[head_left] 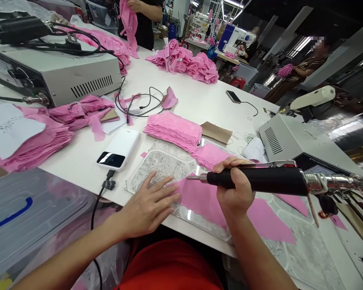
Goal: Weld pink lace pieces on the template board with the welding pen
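Left hand spread, palm down; right hand curled tight.

1. A pink fabric piece is laid flat on a mottled grey board.
2. A black-handled tool with a tapered metal tip is held nearly level, pointed leftward near the piece's edge.
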### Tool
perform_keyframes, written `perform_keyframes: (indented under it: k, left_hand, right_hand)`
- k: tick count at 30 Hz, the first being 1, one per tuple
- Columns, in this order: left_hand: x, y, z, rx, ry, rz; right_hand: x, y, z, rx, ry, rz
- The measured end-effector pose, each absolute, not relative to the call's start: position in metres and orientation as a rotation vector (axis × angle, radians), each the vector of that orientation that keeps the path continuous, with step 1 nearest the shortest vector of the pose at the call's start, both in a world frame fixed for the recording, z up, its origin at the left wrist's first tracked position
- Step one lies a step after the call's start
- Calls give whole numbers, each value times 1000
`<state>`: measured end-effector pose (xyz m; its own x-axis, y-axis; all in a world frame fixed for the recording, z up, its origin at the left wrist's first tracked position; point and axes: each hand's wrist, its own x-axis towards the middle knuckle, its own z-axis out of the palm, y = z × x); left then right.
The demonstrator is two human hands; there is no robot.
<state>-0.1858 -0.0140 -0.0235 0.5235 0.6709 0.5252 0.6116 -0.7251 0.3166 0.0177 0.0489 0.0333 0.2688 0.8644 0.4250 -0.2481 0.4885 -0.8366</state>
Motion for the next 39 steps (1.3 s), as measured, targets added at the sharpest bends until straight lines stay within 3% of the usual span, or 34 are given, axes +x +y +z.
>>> perform_keyframes:
  k: [39]
  left_hand:
    - [-198, -22, -22, 2686, 1079, 1062]
  right_hand:
    - [1, 34, 37, -701, -1058, 952]
